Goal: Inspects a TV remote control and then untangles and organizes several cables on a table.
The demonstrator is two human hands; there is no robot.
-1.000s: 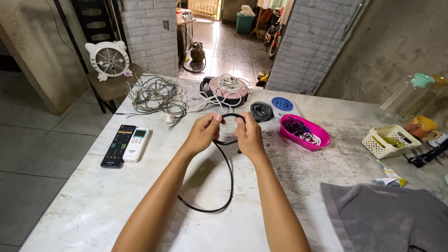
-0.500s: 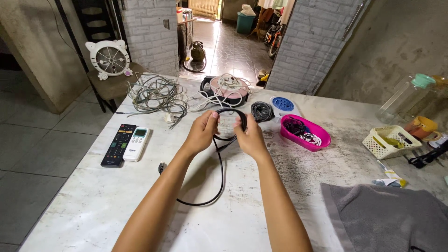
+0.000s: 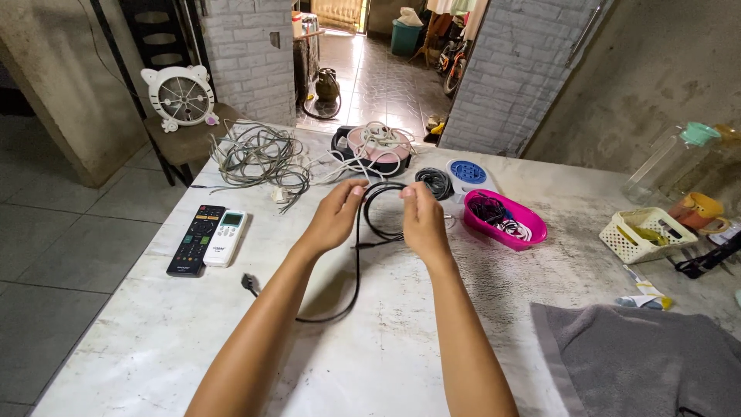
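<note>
Two hands over the middle of the counter point(image 3: 401, 363), a pale marbled slab. Left hand point(image 3: 333, 220) and right hand point(image 3: 423, 222) each pinch one black cable point(image 3: 356, 262) at the top of a small loop; fingers point(image 3: 356, 188) of both hands are closed narrow on it. One loop formed, held upright just above the counter between the hands. The rest of the cable drops from the loop, lies in a curve on the counter toward the near-left, and ends in one black plug point(image 3: 248, 284) lying flat.

Left edge: two remotes side by side, one black remote point(image 3: 195, 240), one white remote point(image 3: 225, 239), touching or nearly so.

Far-left corner: one tangle of grey wires point(image 3: 258, 157). Beside it, far edge, one pink and black appliance point(image 3: 374, 147) with a white cord point(image 3: 363, 158) heaped over it.

Far edge, right of the hands: one coiled dark cable point(image 3: 432, 182), one white device with a blue perforated top point(image 3: 468, 174), one pink oval tray point(image 3: 528, 232) holding several small cords, number unclear.

Right edge: one cream slotted basket point(image 3: 637, 233), one clear bottle with a teal cap point(image 3: 668, 158), one orange cup point(image 3: 695, 207). Near-right corner: one grey towel point(image 3: 641, 355).

Off the counter, left: one white round fan point(image 3: 180, 97) on a stool.
</note>
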